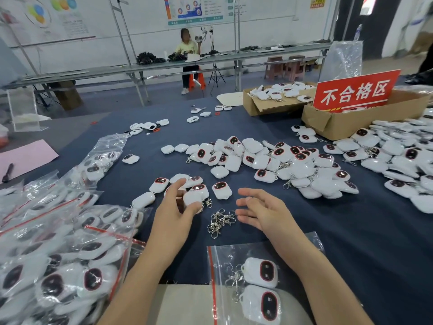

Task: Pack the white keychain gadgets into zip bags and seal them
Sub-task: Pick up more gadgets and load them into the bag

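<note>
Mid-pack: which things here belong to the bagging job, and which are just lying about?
Job: left hand gripping a gadget; open right hand; loose gadget pile; zip bag holding two gadgets; filled bags.
Lying about: metal clasps; red sign; cardboard box; pink sheet; pen.

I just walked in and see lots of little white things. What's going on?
A person is packing white keychain gadgets. The left hand grips one gadget on the dark table; the right hand hovers open beside loose metal clips. A zip bag holding two gadgets lies in front, with filled bags piled on the left.
</note>
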